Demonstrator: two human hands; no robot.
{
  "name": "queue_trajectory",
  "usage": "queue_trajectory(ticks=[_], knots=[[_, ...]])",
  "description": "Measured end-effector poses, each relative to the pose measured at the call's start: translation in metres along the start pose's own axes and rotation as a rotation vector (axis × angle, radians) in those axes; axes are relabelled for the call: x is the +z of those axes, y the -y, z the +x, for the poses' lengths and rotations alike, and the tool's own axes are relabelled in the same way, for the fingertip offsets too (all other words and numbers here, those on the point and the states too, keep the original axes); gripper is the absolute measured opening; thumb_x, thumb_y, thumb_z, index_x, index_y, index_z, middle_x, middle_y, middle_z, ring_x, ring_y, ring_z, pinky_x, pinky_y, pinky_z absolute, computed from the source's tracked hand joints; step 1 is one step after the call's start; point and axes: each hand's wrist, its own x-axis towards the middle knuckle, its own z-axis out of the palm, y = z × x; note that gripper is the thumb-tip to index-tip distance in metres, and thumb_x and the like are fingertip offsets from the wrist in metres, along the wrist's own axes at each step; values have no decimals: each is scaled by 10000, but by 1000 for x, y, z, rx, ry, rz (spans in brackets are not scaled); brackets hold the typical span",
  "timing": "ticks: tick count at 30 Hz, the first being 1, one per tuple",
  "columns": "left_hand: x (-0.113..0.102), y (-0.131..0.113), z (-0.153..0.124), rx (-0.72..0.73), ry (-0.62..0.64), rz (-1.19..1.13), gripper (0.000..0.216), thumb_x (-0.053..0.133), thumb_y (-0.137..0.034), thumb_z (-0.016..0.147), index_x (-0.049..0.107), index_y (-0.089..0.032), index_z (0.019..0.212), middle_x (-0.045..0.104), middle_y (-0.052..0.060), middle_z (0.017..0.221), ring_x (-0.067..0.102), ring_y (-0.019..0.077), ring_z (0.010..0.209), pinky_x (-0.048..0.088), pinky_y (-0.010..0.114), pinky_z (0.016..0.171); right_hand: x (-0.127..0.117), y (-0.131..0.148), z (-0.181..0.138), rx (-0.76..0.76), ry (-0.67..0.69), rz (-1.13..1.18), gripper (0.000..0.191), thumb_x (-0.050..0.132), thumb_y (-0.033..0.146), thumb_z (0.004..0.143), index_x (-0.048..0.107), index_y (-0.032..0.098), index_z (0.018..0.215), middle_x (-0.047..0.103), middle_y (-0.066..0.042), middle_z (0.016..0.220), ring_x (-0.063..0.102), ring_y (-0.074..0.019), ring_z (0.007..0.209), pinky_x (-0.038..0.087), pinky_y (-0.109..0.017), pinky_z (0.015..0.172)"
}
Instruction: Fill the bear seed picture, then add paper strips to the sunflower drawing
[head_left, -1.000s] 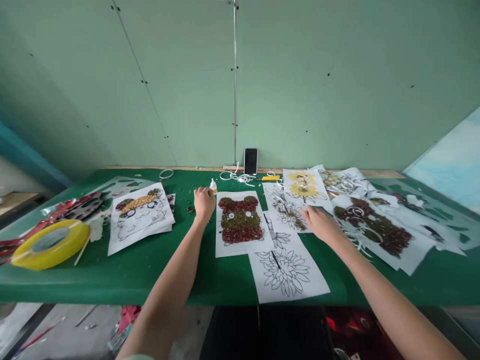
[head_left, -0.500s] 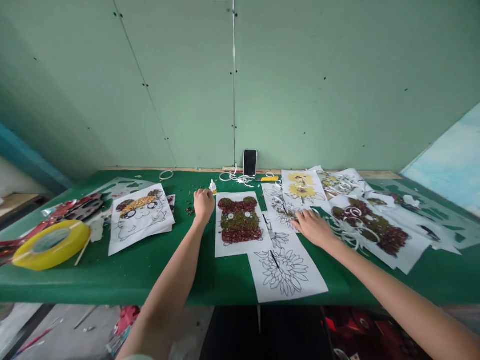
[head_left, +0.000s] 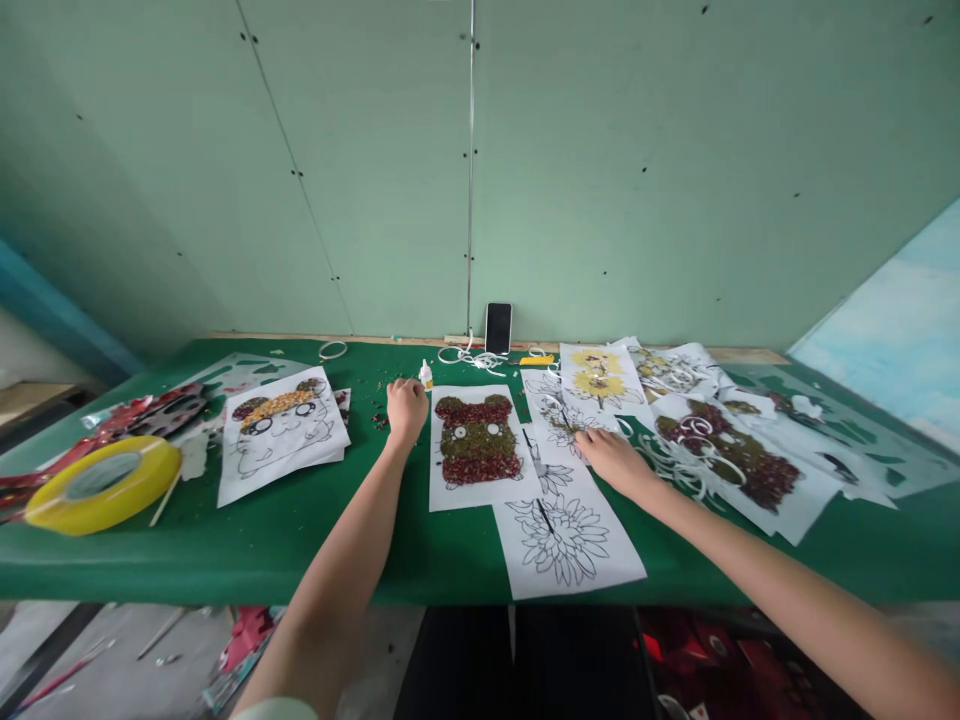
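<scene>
My left hand [head_left: 407,410] rests on the green table with its fingers curled in, beside a small white glue bottle [head_left: 426,376]. Whatever it may hold is hidden. Dark red and green crumbs [head_left: 381,421] lie just left of it. My right hand [head_left: 609,458] lies low over a line-drawn flower sheet [head_left: 541,390], its fingertips bunched at a patch of greenish bits; anything between them is too small to make out. Between the hands lies a bear picture [head_left: 480,440] covered in red and green bits. Nearer the front edge is another flower drawing [head_left: 568,545].
To the left are a hamster picture [head_left: 285,440] and a yellow tape roll [head_left: 105,485]. A phone [head_left: 498,328] leans on the wall near a yellow cutter [head_left: 537,360]. White loops [head_left: 679,465] lie across papers on the right, close to a second bear picture [head_left: 772,480].
The view has shifted slightly. My right hand's fingertips have edged a little left over the flower sheet. My left hand stays in place, still curled.
</scene>
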Motion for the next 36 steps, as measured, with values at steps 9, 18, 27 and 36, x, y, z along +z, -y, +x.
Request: queue_trajectory(ticks=[9, 18, 27, 36], knots=[[1, 3, -1, -34, -23, 17, 315, 480, -133, 943, 765, -184, 820, 725, 171, 964, 611, 332, 1019, 497, 459, 981, -11, -7, 5, 29, 112, 183, 252, 431, 97, 962, 651, 211, 917, 702, -146, 846, 682, -298, 835, 454, -399, 751], [0, 0, 0, -26, -24, -11, 301, 488, -99, 920, 762, -193, 839, 731, 162, 1005, 614, 326, 1050, 490, 447, 989, -24, 12, 93, 84, 113, 446, 276, 327, 278, 1101, 579, 222, 1003, 648, -103, 849, 568, -228, 675, 351, -355, 631], [0, 4, 0, -20, -34, -39, 323, 469, -106, 941, 759, -212, 845, 717, 143, 1007, 606, 312, 1048, 489, 454, 1022, -8, 68, 191, 53, 132, 458, 239, 371, 296, 1179, 582, 213, 1102, 724, -103, 1039, 650, -226, 852, 366, -315, 719], [2, -1, -2, -12, -31, -15, 307, 479, -113, 944, 755, -216, 856, 698, 150, 1040, 588, 343, 1100, 473, 495, 1054, 5, 71, 197, 5, 35, 505, 243, 380, 303, 1185, 593, 218, 1105, 727, -117, 1087, 670, -239, 935, 435, -316, 773]])
